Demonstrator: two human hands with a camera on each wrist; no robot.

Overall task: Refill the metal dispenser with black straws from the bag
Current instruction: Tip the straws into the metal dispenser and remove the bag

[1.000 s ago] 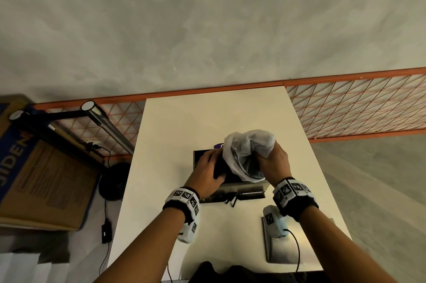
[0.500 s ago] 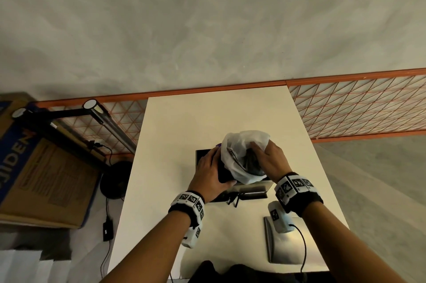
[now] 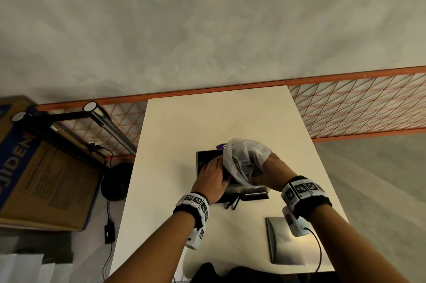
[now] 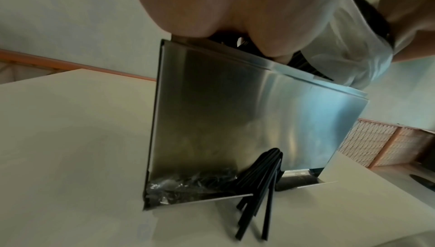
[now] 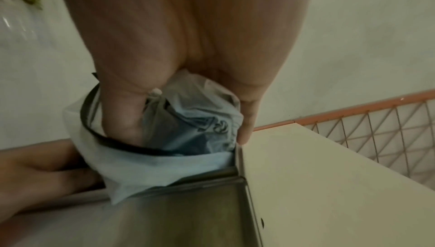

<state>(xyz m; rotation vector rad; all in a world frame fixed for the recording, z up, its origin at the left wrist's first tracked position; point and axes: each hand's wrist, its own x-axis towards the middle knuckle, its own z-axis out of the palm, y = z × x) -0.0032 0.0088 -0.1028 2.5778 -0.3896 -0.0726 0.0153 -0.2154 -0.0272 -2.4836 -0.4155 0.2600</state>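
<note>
Far left, off the desk, a cardboard box and a lamp arm stand on the floor side, well apart from the work.

The left hand lies over the left part of the dispenser's open top, its fingers reaching in onto a dark bundle of straws; whether they curl round the bundle or only press on it I cannot tell, since the bag and the hand itself hide the fingertips. Its likely purpose is to steady the box and guide the straws down so they settle lengthwise.

The metal dispenser stands upright at the middle of the desk, opening upward, which lets the straws drop in from above. At its foot, several black straws poke out of the near slot and splay onto the desk, so the tray below is already fed.

The white plastic bag is held over the right part of the opening, its mouth turned down into the box, presumably so the contents slide straight in. The right hand grips the bag, fingers bunched round the crumpled plastic, with one fingertip against the dispenser's right rim.

Near right on the desk lies a flat metal lid, probably set aside to leave the top clear.
</note>
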